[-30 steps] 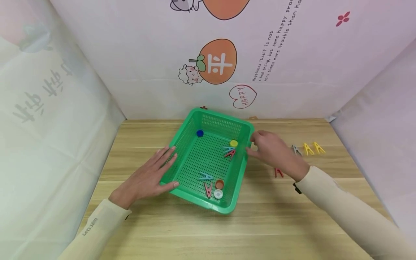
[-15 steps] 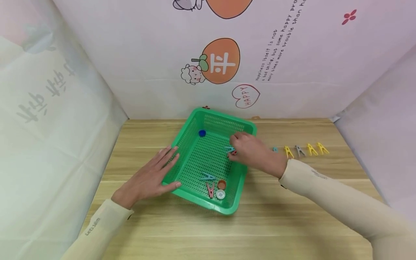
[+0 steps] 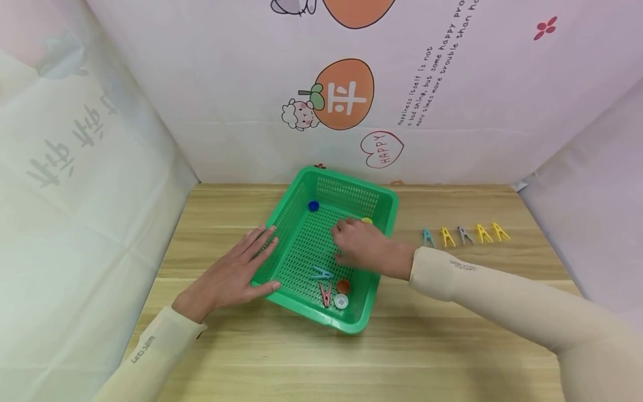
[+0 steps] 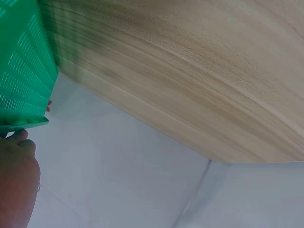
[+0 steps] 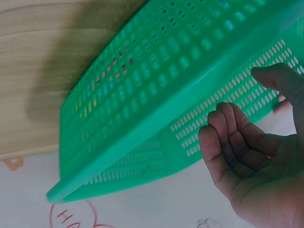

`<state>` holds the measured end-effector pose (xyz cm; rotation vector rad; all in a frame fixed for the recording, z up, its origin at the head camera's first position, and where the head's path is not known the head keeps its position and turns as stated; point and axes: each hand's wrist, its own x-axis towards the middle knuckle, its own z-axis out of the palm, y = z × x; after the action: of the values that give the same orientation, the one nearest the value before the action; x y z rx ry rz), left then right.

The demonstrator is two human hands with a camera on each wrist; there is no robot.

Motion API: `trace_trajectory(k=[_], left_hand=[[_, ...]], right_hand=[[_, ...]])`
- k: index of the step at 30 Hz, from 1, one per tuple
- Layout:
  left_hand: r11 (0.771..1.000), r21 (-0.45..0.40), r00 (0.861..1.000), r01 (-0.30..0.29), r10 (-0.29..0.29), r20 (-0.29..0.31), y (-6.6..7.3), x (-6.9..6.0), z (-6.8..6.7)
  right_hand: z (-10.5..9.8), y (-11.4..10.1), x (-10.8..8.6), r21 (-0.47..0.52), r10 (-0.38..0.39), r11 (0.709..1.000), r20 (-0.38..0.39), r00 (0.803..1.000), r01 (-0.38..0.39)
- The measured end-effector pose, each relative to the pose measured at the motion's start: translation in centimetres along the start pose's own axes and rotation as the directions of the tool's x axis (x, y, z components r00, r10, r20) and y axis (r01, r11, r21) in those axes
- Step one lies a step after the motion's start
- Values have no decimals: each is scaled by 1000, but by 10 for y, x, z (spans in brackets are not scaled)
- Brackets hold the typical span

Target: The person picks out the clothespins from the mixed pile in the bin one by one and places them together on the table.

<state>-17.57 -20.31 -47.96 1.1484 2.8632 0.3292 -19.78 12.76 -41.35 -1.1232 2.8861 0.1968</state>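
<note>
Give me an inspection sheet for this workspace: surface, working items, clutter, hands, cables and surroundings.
Surface: wood-grain table.
Items: green basket; inside, light-blue clip, red clip, blue cap, orange cap, white cap, partly hidden yellow cap; to its right, a row of five clips.
Clutter: nothing seen.
Hands: left hand rests on the basket's left rim, fingers spread; right hand is over the basket, fingers bent, nothing seen between thumb and fingers.
Cables: nothing seen.
Surroundings: white sheets behind and at both sides, printed.
</note>
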Motion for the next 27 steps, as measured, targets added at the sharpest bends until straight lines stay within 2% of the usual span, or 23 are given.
trace_trajectory(k=[6, 15, 20, 27], left_hand=[[1000, 8, 1000, -11, 12, -25, 1, -1, 0], [1000, 5, 1000, -2, 2, -18, 1, 0, 0], [1000, 6, 1000, -3, 3, -24, 0, 0, 1], [1000, 10, 999, -19, 19, -39, 0, 0, 0]], right_hand=[[10, -12, 8, -46, -72, 996, 30, 997, 74], [23, -27, 14, -18, -75, 997, 178, 981, 79], [30, -31, 15, -52, -58, 996, 186, 981, 68], [31, -27, 16, -76, -74, 993, 197, 978, 90]])
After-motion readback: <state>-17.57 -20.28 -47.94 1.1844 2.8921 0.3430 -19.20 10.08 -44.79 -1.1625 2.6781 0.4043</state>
